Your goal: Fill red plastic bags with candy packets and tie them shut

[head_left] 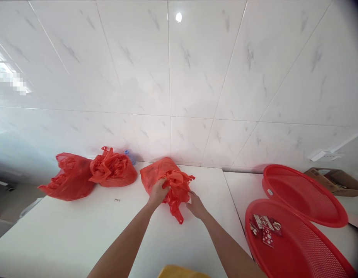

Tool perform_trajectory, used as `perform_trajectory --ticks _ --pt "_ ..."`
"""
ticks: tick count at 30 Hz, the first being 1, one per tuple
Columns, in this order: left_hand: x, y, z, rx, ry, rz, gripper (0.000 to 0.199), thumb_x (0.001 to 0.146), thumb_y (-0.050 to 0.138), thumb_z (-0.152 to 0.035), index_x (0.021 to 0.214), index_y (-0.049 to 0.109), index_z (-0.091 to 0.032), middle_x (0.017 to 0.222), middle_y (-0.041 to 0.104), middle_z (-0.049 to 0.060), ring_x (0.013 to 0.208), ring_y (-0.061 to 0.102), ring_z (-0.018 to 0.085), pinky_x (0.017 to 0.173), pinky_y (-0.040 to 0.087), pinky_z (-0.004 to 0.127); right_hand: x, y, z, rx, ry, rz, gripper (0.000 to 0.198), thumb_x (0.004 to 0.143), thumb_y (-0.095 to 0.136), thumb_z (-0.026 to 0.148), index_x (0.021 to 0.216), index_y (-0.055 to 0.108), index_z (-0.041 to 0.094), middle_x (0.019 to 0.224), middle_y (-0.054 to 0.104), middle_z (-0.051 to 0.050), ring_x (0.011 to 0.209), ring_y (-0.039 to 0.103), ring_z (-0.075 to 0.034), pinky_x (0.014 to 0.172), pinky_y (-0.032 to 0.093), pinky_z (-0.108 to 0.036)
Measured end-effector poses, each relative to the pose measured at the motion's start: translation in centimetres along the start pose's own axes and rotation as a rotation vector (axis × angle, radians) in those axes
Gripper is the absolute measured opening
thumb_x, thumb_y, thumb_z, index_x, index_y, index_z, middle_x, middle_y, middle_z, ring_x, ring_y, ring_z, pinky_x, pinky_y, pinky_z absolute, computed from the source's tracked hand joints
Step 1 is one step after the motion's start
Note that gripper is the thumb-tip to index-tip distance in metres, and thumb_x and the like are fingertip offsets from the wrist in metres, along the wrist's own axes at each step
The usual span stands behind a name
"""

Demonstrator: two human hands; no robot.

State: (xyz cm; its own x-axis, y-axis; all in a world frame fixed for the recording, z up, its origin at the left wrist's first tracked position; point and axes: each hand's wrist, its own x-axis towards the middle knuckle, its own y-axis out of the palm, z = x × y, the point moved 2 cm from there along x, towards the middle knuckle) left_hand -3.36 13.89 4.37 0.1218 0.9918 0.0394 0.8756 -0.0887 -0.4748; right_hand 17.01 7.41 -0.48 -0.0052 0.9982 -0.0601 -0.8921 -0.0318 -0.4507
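Evidently the work sits at the handling of one red plastic bag [160, 170], which lies on the white table [94, 231] close to the tiled wall [190, 143]. Taking that bag as the landmark, the left hand [158, 192] is at its near side with fingers curled into the bunched plastic, grasping it, while the right hand [196, 204] is at its right edge; whether those fingertips pinch the film or merely touch it, I cannot tell. The step in hand looks like gathering or sorting out the loose mouth, whose crumpled folds hang toward the person. Such a move seems to call for a steady left hold while the right finds the slack edge, without tearing thin film. To the bag's left stand two more filled red bags [115, 170] and, between them and it, a bottle [130, 157]; well to its right, a red basket [283, 251] holds small packets [263, 222].
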Motion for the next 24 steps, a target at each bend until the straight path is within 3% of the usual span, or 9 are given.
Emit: perform_trajectory --ticks 4,7,11,17,20,24 --pt "0.3 2.0 1.6 0.329 0.060 0.211 0.053 0.060 0.072 -0.021 0.112 0.066 -0.029 0.158 0.030 0.000 0.145 0.023 0.033 0.115 0.032 0.048 -2.2 -0.5 -1.9 0.151 0.065 -0.041 0.053 0.076 0.056 0.024 0.129 0.057 0.021 0.137 0.052 -0.008 0.125 0.050 -0.024 0.106 0.040 -0.041" --pt "0.6 3.9 2.8 0.591 0.054 0.307 0.060 0.062 0.071 -0.028 0.121 0.060 -0.025 0.163 0.013 0.005 0.147 0.013 0.037 0.113 0.028 0.055 -4.8 -1.7 -3.2 0.285 0.149 -0.057 0.052 0.079 0.057 0.034 0.130 0.056 0.022 0.140 0.051 -0.008 0.130 0.046 -0.025 0.106 0.041 -0.040" --pt "1.6 5.6 3.3 0.805 0.053 0.300 0.062 0.068 0.066 -0.029 0.128 0.053 -0.020 0.163 0.010 0.012 0.147 0.013 0.036 0.113 0.025 0.054 -9.1 -4.1 -5.4 0.377 0.283 -0.115 0.060 0.081 0.059 0.044 0.136 0.051 0.021 0.147 0.044 -0.009 0.135 0.043 -0.025 0.109 0.038 -0.039" --pt "3.9 6.2 2.8 0.848 0.055 0.240 0.067 0.067 0.067 -0.030 0.132 0.049 -0.020 0.162 0.011 0.012 0.145 0.018 0.035 0.109 0.032 0.051 -13.7 -5.4 -8.8 0.346 0.412 -0.110 0.058 0.080 0.059 0.050 0.130 0.057 0.020 0.138 0.054 -0.011 0.128 0.050 -0.026 0.107 0.040 -0.040" --pt "4.1 6.4 2.7 0.848 0.050 0.244 0.068 0.067 0.066 -0.031 0.131 0.048 -0.021 0.161 0.015 0.012 0.143 0.020 0.035 0.109 0.032 0.050 -12.9 -3.8 -8.5 0.254 0.377 -0.049 0.051 0.078 0.058 0.045 0.124 0.063 0.023 0.148 0.043 -0.009 0.131 0.047 -0.026 0.107 0.040 -0.039" --pt "3.7 6.4 2.6 0.857 0.040 0.254 0.069 0.064 0.068 -0.034 0.129 0.050 -0.021 0.160 0.018 0.011 0.142 0.022 0.035 0.107 0.035 0.049 -8.4 -1.1 -6.0 0.101 0.355 0.031 0.049 0.075 0.060 0.030 0.124 0.064 0.026 0.159 0.021 -0.004 0.142 0.033 -0.025 0.111 0.034 -0.039"
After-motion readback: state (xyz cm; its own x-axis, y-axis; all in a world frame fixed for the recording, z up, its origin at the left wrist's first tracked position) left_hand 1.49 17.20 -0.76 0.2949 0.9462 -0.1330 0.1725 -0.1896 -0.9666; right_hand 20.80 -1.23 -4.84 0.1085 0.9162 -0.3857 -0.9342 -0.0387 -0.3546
